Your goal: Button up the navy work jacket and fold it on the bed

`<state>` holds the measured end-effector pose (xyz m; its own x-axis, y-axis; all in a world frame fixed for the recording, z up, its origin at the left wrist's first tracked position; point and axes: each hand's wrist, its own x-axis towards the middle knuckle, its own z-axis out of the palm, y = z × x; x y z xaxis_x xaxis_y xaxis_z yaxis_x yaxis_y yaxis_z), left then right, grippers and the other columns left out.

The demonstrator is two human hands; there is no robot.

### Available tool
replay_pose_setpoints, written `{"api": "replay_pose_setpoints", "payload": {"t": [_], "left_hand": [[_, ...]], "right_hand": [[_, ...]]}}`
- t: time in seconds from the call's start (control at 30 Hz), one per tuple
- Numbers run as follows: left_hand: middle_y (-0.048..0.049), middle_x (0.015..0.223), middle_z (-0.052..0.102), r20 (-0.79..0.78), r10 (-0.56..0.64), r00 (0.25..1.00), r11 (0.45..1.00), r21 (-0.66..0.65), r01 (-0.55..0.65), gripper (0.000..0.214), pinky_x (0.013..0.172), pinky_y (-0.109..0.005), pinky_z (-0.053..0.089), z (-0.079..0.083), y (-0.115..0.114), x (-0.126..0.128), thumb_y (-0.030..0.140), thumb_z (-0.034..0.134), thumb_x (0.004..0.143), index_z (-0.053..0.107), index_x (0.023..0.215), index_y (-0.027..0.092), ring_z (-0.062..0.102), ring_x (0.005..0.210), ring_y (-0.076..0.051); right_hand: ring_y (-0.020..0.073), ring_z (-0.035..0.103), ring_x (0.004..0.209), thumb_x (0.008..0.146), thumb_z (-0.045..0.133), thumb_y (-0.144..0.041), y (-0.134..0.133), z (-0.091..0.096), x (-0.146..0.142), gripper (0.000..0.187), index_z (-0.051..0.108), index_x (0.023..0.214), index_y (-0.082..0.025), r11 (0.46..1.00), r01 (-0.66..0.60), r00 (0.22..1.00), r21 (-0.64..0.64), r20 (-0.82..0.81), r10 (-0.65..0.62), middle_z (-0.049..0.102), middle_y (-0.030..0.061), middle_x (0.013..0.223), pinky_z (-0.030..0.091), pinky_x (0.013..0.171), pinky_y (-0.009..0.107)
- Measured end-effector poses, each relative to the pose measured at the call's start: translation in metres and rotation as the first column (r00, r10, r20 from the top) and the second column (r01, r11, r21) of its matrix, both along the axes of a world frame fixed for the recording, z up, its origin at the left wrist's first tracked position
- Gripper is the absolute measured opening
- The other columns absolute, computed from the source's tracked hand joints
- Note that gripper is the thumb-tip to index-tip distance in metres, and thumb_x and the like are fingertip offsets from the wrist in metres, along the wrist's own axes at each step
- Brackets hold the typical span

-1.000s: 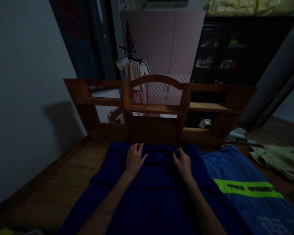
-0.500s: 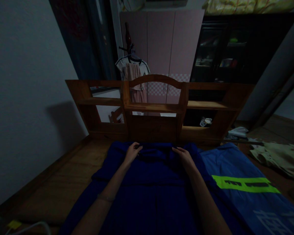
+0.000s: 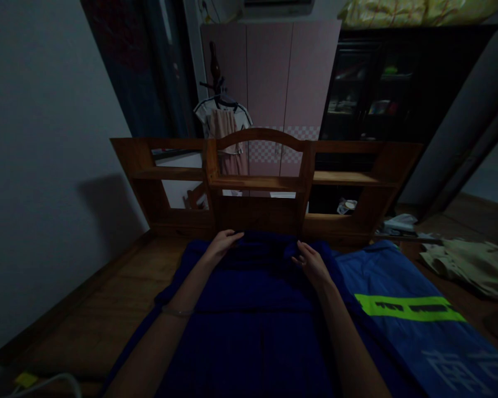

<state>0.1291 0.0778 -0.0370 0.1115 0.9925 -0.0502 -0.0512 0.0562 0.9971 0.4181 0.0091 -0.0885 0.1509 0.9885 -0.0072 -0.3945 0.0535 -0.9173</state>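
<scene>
A dark blue garment [image 3: 249,337] lies spread over the wooden surface in front of me. My left hand [image 3: 224,243] pinches its far edge, thumb and fingers together on a folded strip of cloth. On the other side my right hand [image 3: 311,262] grips the same edge, with some fingers curled under the fabric. Between my hands the strip is lifted and bunched, perhaps a collar, though the dim light hides its detail. To the right lies a lighter blue cloth [image 3: 385,276] with a fluorescent yellow-green band [image 3: 410,308] and white characters.
A wooden headboard with shelves [image 3: 257,182] stands just beyond the garment. Bare boards [image 3: 120,293] run along the left wall. Pale folded clothing [image 3: 468,265] lies at the right. A white cable [image 3: 58,378] curves at the lower left. Hung clothes [image 3: 224,121] are behind the headboard.
Both hands still hold the garment's far edge. My left hand has risen slightly with the cloth, and my right hand has turned, its fingers now curled further in.
</scene>
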Motion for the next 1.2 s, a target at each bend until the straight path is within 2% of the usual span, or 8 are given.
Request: {"api": "replay_pose_setpoints", "payload": {"t": [0.1, 0.2, 0.43, 0.6, 0.73, 0.9, 1.07, 1.2], "left_hand": [[0.0012, 0.062, 0.057, -0.283, 0.068, 0.957, 0.990, 0.141, -0.028, 0.033, 0.055, -0.023, 0.041, -0.002, 0.000, 0.000, 0.038, 0.076, 0.061, 0.059, 0.072, 0.012, 0.056, 0.061, -0.014], [0.0019, 0.062, 0.057, -0.500, 0.116, 0.858, 0.965, 0.263, 0.023, 0.028, 0.057, -0.023, 0.039, -0.005, -0.001, -0.001, 0.035, 0.074, 0.060, 0.058, 0.070, 0.014, 0.055, 0.062, -0.015], [-0.0008, 0.079, 0.065, -0.575, 0.115, 0.810, 0.964, 0.261, 0.049, 0.027, 0.064, -0.022, 0.043, -0.016, 0.002, -0.008, 0.017, 0.067, 0.061, 0.061, 0.087, 0.015, 0.060, 0.069, -0.015], [-0.0082, 0.080, 0.066, -0.626, 0.266, 0.733, 0.949, 0.302, -0.088, 0.020, 0.074, -0.027, 0.042, -0.017, -0.006, -0.008, 0.034, 0.064, 0.068, 0.063, 0.077, 0.015, 0.061, 0.084, -0.023], [-0.0124, 0.081, 0.067, -0.592, 0.306, 0.745, 0.948, 0.263, -0.180, 0.024, 0.080, -0.029, 0.042, -0.017, -0.015, -0.003, 0.036, 0.061, 0.072, 0.064, 0.082, 0.015, 0.062, 0.093, -0.027], [-0.0027, 0.058, 0.060, -0.469, 0.165, 0.868, 0.984, 0.018, -0.177, 0.016, 0.065, -0.030, 0.049, -0.021, -0.010, 0.001, 0.022, 0.064, 0.070, 0.063, 0.085, 0.015, 0.064, 0.064, -0.022], [-0.0024, 0.074, 0.060, -0.185, 0.095, 0.978, 0.984, -0.133, -0.120, 0.038, 0.066, -0.029, 0.056, -0.023, -0.008, 0.002, -0.003, 0.062, 0.064, 0.056, 0.098, 0.012, 0.062, 0.064, -0.013], [-0.0063, 0.086, 0.063, 0.014, 0.033, 0.999, 0.982, -0.188, -0.029, 0.046, 0.075, -0.024, 0.055, -0.023, -0.009, -0.007, -0.007, 0.062, 0.065, 0.055, 0.107, 0.012, 0.065, 0.074, -0.012]], "right_hand": [[0.0100, 0.054, 0.072, 0.065, 0.078, -0.046, 0.000, 0.000, 0.000, 0.033, 0.067, 0.086, -0.022, 1.000, 0.004, 1.000, 0.024, -0.015, -0.004, 0.060, -0.0012, 0.094, 0.055, 0.078, 0.030], [0.0111, 0.056, 0.072, 0.065, 0.078, -0.044, 0.001, 0.001, -0.001, 0.032, 0.067, 0.084, -0.020, 1.000, 0.007, 1.000, 0.015, 0.002, -0.007, 0.061, 0.0002, 0.094, 0.056, 0.076, 0.030], [0.0159, 0.061, 0.079, 0.064, 0.079, -0.043, 0.002, 0.000, -0.001, 0.037, 0.066, 0.091, -0.020, 1.000, 0.024, 0.995, -0.009, 0.095, -0.023, 0.064, 0.0036, 0.095, 0.051, 0.059, 0.021], [0.0158, 0.060, 0.079, 0.066, 0.077, -0.043, -0.004, 0.006, -0.004, 0.035, 0.067, 0.089, -0.020, 0.999, -0.039, 0.980, 0.008, 0.197, 0.036, 0.063, 0.0030, 0.091, 0.049, 0.056, 0.020], [0.0163, 0.059, 0.081, 0.063, 0.079, -0.039, -0.008, 0.009, -0.007, 0.034, 0.067, 0.089, -0.020, 0.997, -0.076, 0.965, 0.010, 0.253, 0.071, 0.063, 0.0025, 0.091, 0.049, 0.056, 0.019], [0.0158, 0.059, 0.081, 0.065, 0.078, -0.039, -0.007, 0.005, -0.006, 0.034, 0.066, 0.090, -0.019, 0.997, -0.079, 0.965, 0.006, 0.252, 0.075, 0.062, 0.0021, 0.091, 0.051, 0.058, 0.020], [0.0148, 0.059, 0.078, 0.067, 0.076, -0.040, -0.003, 0.002, -0.005, 0.032, 0.066, 0.089, -0.019, 0.997, -0.066, 0.980, 0.027, 0.191, 0.060, 0.062, 0.0021, 0.090, 0.052, 0.060, 0.021], [0.0144, 0.059, 0.079, 0.069, 0.075, -0.042, 0.000, 0.000, -0.003, 0.032, 0.066, 0.089, -0.019, 0.998, -0.024, 0.992, 0.062, 0.126, 0.016, 0.062, 0.0019, 0.090, 0.055, 0.064, 0.024]]}}
